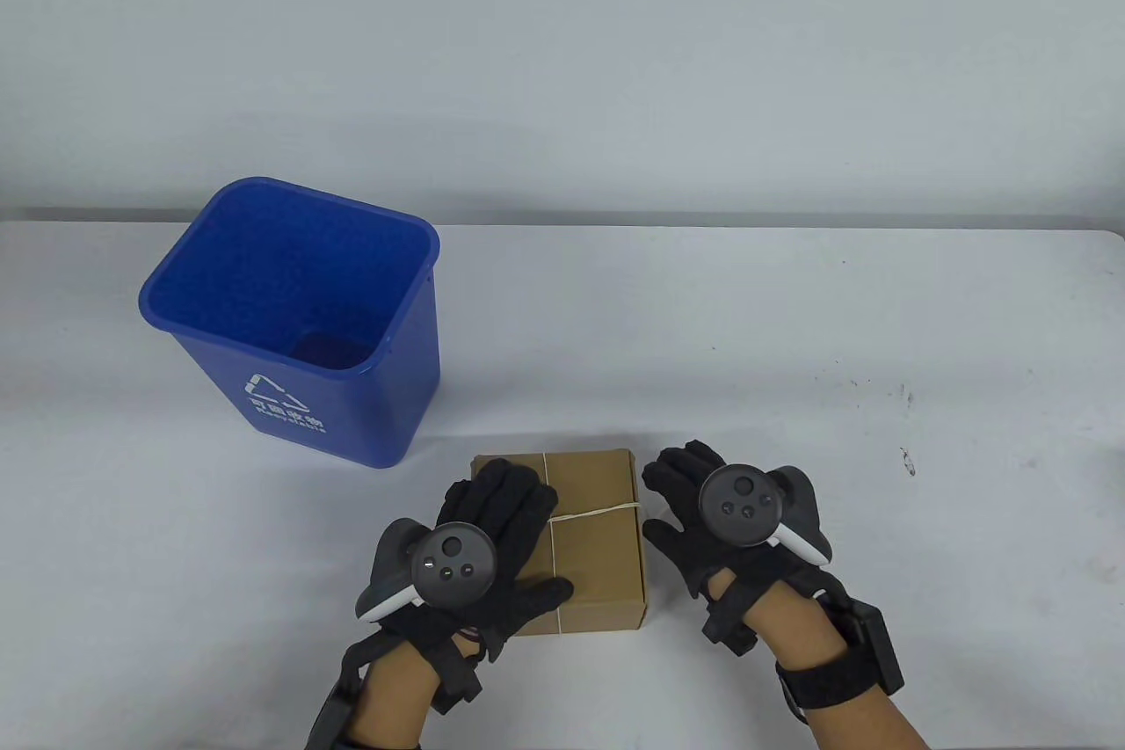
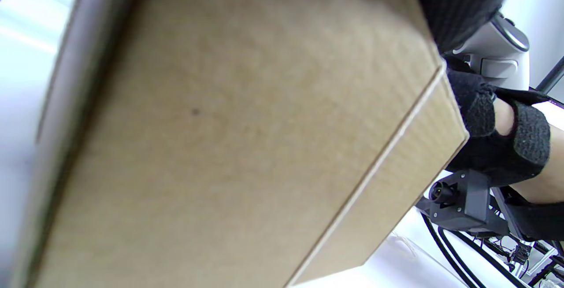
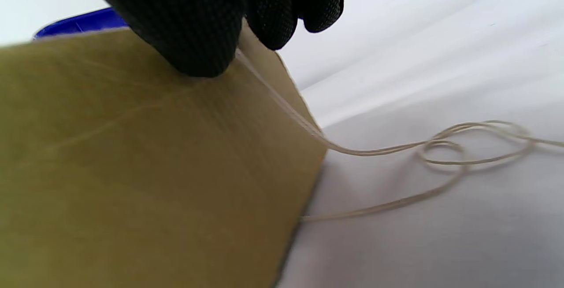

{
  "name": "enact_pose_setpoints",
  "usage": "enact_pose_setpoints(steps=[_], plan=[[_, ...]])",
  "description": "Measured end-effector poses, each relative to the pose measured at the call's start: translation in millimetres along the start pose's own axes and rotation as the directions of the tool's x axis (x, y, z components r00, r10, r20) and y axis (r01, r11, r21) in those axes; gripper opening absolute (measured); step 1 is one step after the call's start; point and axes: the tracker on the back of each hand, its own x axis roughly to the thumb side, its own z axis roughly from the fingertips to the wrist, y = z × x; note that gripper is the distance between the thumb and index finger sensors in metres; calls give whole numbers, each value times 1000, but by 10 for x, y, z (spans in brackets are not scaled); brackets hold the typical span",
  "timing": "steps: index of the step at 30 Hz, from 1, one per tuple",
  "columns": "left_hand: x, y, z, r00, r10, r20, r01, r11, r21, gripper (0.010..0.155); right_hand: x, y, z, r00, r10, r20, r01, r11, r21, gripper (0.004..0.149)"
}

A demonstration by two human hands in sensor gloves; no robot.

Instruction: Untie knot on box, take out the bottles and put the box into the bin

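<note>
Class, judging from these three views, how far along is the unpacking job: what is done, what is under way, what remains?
Done: little; the cardboard box is closed, string crossing its lid. Under way: the left hand lies on the lid, the right hand is at the box's right side, where loose string loops on the table. Left: freeing the string, removing the bottles (none visible), binning the box in the blue bin.

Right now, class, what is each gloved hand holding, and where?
Left hand rests flat on the brown cardboard box's lid; right hand touches its right side. Neither grips.
</note>
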Motion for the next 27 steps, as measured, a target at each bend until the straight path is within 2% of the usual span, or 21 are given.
enact_pose_setpoints(steps=[4,10,15,22,27], plan=[[0,-1,-5,1000,4,-2,-4,1000,0,95,28,21,-17,999,37,3,-37,998,-47,50],[-4,5,-3,1000,3,-7,-3,1000,5,95,-37,46,-24,998,-58,15,60,990,-130,40],[-2,5,-4,1000,1,-10,-1,1000,5,95,-79,54,-40,997,-77,15,79,990,-115,38],[-1,7,-8,1000,-3,-11,3,1000,4,95,-77,58,-38,997,75,-3,-75,992,-104,38],[-5,9,-7,1000,-1,-9,1,1000,5,95,-152,98,-49,981,189,-40,-191,980,-50,38]])
